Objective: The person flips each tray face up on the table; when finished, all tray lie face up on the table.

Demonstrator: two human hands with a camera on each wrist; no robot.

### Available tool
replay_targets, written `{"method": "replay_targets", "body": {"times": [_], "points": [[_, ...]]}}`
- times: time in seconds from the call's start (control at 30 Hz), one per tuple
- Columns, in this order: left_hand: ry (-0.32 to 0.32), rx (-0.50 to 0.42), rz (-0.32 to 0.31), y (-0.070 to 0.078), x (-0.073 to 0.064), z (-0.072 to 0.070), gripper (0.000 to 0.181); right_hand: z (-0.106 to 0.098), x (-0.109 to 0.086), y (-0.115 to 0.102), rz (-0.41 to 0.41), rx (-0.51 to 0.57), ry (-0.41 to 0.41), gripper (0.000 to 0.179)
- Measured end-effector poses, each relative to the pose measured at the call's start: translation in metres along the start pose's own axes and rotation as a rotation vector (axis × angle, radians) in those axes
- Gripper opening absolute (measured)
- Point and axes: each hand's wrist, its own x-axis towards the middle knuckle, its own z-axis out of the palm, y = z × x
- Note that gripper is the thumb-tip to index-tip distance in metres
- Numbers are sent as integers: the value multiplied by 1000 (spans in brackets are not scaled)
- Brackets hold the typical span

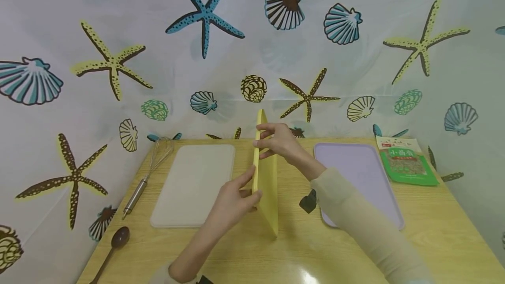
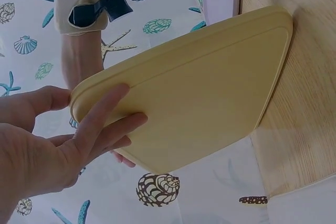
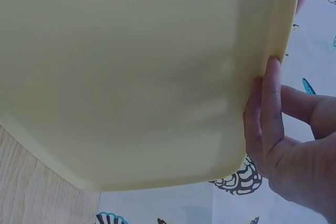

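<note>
A yellow tray (image 1: pixel 269 187) stands upright on its edge on the wooden table, seen nearly edge-on in the head view. My left hand (image 1: pixel 232 198) pinches its upper rim at the near end, thumb on one side and fingers on the other. Farther along the same rim, my right hand (image 1: pixel 281 141) grips it between thumb and fingers. The left wrist view shows the fingers of the left hand (image 2: pixel 58 140) lying on the tray's smooth underside. In the right wrist view, fingertips (image 3: pixel 273 77) lie on the inner side of the rim.
On the left lie a white tray (image 1: pixel 197 187), a whisk (image 1: pixel 143 183) and a dark brown spoon (image 1: pixel 120 237). A lilac tray (image 1: pixel 351 174) and a green and white food packet (image 1: pixel 408 163) lie on the right. Patterned cloth (image 1: pixel 244 56) hangs behind the table (image 1: pixel 300 253).
</note>
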Motion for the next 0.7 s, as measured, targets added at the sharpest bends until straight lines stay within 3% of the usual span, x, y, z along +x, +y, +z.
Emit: {"method": "replay_targets", "body": {"times": [0.23, 0.37, 0.53, 0.7], "points": [[26, 28, -10, 1, 0, 3, 64, -3, -1, 4, -21, -9, 6, 49], [51, 37, -25, 0, -1, 3, 65, -10, -4, 23, -27, -69, 57, 46], [83, -6, -29, -3, -4, 0, 65, -24, -10, 70, 93, -211, 117, 47], [119, -42, -11, -9, -6, -5, 61, -30, -21, 118, 246, -329, 102, 50]]}}
